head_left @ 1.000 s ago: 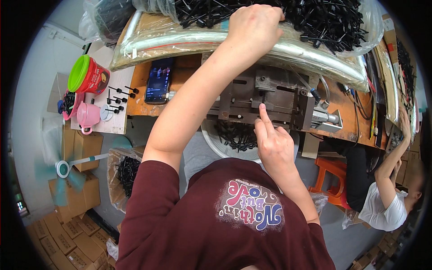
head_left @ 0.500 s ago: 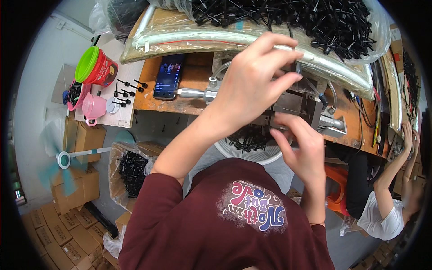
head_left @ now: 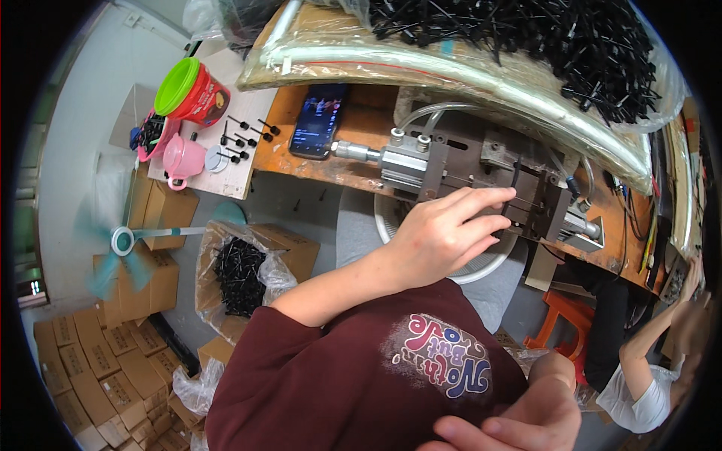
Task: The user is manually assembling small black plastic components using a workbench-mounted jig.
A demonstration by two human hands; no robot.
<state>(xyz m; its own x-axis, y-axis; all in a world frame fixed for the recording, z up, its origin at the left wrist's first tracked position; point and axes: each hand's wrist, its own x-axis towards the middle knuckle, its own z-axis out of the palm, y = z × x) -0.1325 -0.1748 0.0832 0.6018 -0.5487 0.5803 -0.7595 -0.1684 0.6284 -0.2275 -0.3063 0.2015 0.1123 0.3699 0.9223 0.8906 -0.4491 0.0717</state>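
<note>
My left hand (head_left: 447, 231) reaches over a metal clamping fixture (head_left: 474, 177) on the bench. A slim black stemmed part (head_left: 517, 176) is at its fingertips, rising above the top finger; the exact grip is partly hidden. Metal cylinders (head_left: 406, 167) with clear air tubes flank the fixture. Beneath it, a white basket (head_left: 489, 269) shows only its rim. Down at the lower edge, in front of my chest, my right hand (head_left: 530, 421) is turned partly up with loosely bent fingers apart, and nothing shows in it.
Behind the fixture lies a heap of black stemmed parts (head_left: 519, 45) on a plastic-wrapped tray. A phone (head_left: 319, 120), red tub (head_left: 203, 98) and pink cup (head_left: 183, 158) stand left. A carton of black parts (head_left: 239, 278) and fan (head_left: 122, 240) are below. Another person (head_left: 639, 383) works at right.
My left hand has come down and nearer from above the fixture, the black part still at its fingertips. My right hand has drawn back from the fixture to my chest. The view has shifted.
</note>
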